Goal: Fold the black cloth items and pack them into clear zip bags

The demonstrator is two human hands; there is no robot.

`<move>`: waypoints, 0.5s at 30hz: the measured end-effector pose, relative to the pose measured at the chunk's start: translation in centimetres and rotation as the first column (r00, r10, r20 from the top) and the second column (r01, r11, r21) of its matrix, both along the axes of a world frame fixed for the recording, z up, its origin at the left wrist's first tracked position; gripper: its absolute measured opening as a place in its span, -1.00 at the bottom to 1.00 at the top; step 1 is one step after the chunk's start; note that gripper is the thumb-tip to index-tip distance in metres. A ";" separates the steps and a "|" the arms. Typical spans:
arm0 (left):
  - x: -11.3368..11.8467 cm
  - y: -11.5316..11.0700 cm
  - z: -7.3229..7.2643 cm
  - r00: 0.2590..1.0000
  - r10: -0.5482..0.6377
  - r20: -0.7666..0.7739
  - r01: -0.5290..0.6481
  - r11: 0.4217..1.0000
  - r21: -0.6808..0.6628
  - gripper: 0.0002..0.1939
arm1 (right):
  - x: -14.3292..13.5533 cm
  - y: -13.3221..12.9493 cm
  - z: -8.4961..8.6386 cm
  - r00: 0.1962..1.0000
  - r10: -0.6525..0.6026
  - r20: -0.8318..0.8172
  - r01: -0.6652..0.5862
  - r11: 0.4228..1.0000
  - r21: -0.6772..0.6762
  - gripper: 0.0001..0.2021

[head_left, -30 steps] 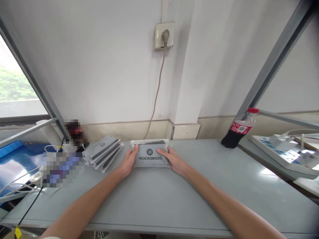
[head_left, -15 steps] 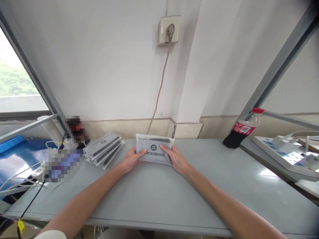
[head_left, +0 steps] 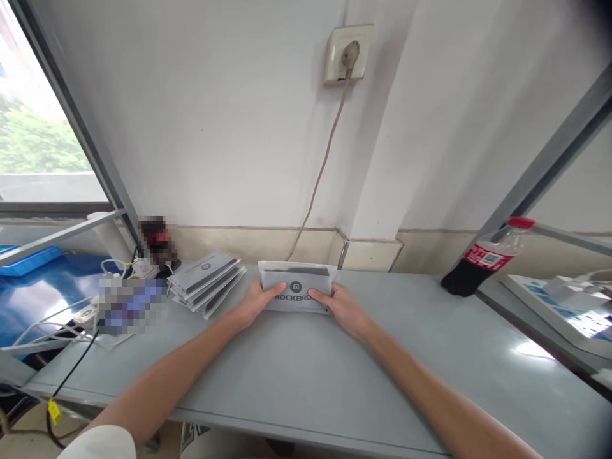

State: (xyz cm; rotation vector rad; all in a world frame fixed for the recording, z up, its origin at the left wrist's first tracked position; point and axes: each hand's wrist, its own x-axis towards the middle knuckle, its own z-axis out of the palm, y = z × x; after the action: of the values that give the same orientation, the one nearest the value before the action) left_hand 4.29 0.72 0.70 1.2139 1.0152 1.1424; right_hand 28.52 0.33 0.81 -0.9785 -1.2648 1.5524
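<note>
While the stack of grey packets (head_left: 205,277) leans in an uneven fan on the table (head_left: 296,376), 1 similar packet (head_left: 296,305) is held just to the right of that stack, with a narrow gap between the 2. The left hand (head_left: 253,303) grasps the packet's end nearer the stack and the right hand (head_left: 345,310) grasps the end farther from it. The left thumb (head_left: 275,291) lies on the front face above the first letters, and the right thumb (head_left: 319,296) covers the end of the lettering, so it reads ROCKBRO. The other fingers are mostly hidden at the ends and behind, and whether the packet touches the table cannot be told. Compared with 0.5 s ago, the packet sits nearly level instead of sloping down away from the stack, and the gap to the stack looks a little narrower. The left thumb has moved up off the first letter, which it covered then; the right thumb has slid down from beside the round logo. Far to the right of the stack stands a tilted bottle (head_left: 488,257) of dark drink, and a wall socket (head_left: 349,56) is above and right of the stack.
</note>
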 end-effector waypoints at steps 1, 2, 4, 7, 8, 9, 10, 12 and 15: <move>0.0 0.0 0.0 1.000 -0.006 -0.013 0.006 1.000 0.002 -0.47 | 0.0 -0.1 0.0 1.000 0.006 0.010 -0.006 1.000 -0.005 -0.60; 0.0 -0.1 0.0 1.000 -0.011 -0.019 0.011 1.000 0.006 -0.48 | -0.1 -0.1 0.1 1.000 0.005 0.016 -0.005 1.000 -0.012 -0.60; 0.1 -0.2 0.0 1.000 -0.022 -0.021 0.022 0.999 0.023 -0.51 | -0.2 -0.2 0.2 1.000 0.001 0.011 0.000 1.000 -0.023 -0.59; 0.2 -0.2 0.0 0.999 -0.041 -0.018 0.042 0.998 0.041 -0.51 | -0.3 -0.2 0.2 1.000 0.001 -0.031 -0.001 1.000 -0.009 -0.58; 0.1 -0.2 0.0 0.999 -0.043 -0.027 0.044 0.998 0.039 -0.50 | -0.4 -0.2 0.2 0.999 -0.001 -0.041 0.001 1.000 -0.001 -0.57; 0.1 -0.1 0.0 0.998 -0.036 -0.041 0.038 0.999 0.035 -0.49 | -0.4 -0.1 0.1 0.999 -0.003 -0.041 0.003 1.000 0.004 -0.56; 0.1 0.0 0.0 0.998 -0.020 -0.059 0.022 0.999 0.034 -0.48 | -0.4 -0.1 0.0 0.999 -0.005 -0.034 0.005 1.000 0.010 -0.56; 0.0 0.1 0.0 0.994 0.035 -0.103 -0.029 0.998 0.064 -0.45 | -0.5 -0.1 -0.1 1.000 0.005 -0.017 -0.004 1.000 0.022 -0.54; 0.0 0.3 -0.1 0.969 0.148 -0.198 -0.111 0.976 0.187 -0.43 | -0.6 -0.3 -0.2 0.999 0.033 0.002 -0.033 0.999 0.026 -0.54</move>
State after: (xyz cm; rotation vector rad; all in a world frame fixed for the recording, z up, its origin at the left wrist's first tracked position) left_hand 4.26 1.04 0.64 1.4493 1.1882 1.2444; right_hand 27.90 0.08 0.63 -0.9466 -1.3047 1.5575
